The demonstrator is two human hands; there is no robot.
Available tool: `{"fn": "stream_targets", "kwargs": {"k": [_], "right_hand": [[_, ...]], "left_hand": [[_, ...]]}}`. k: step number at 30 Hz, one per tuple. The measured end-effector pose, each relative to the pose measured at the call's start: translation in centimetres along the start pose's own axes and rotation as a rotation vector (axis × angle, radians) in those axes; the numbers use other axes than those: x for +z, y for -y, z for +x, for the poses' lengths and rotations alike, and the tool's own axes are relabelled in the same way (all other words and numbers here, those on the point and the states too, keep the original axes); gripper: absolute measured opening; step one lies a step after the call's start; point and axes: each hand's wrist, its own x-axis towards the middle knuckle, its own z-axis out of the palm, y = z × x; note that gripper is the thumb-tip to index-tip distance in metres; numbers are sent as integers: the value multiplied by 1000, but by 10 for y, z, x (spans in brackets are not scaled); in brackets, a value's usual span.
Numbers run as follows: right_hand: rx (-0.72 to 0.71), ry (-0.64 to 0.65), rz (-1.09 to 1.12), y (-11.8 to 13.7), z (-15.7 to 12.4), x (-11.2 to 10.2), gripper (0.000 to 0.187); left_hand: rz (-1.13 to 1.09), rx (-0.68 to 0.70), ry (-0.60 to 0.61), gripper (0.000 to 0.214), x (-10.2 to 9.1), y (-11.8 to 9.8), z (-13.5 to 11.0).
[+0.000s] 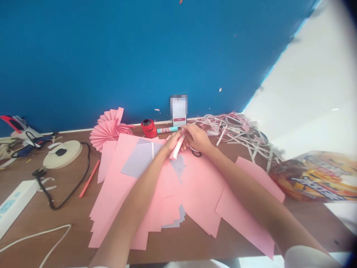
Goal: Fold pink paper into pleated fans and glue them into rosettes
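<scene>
A small pink paper roll (176,147) is clenched by the fingers of the left hand (173,143) above the pink paper sheets (195,193), its long axis slanting up toward the right hand (197,137), whose fingers are curled at its upper end.

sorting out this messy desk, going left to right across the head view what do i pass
cream tape roll → pink paper fan → red ribbon spool → teal-capped marker → right hand → shredded paper strips → printed foil bag
</scene>
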Motion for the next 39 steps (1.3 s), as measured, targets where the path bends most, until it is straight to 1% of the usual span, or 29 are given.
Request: {"fn": "stream_targets", "kwargs": {"k": [6,10,15,21,26,32,39], "right_hand": [[-3,28,-19,-1,0,1,25],[-5,58,-11,-2,1,2,28],[-6,91,-40,-4,1,4,32],[-8,58,-35,-5,0,7,40],[17,18,-24,-7,0,7,40],[24,31,-32,-9,0,9,36],[28,47,-57,-7,1,8,37]], "left_hand": [[36,10,-25,27,0,3,1],[63,4,-44,26,1,4,1],[100,11,-34,27,3,0,-1],[57,2,-57,28,4,-1,-1],[29,0,-72,29,4,0,0],[67,0,-76,29,4,2,0],[103,7,-78,28,10,-6,-4]]}}
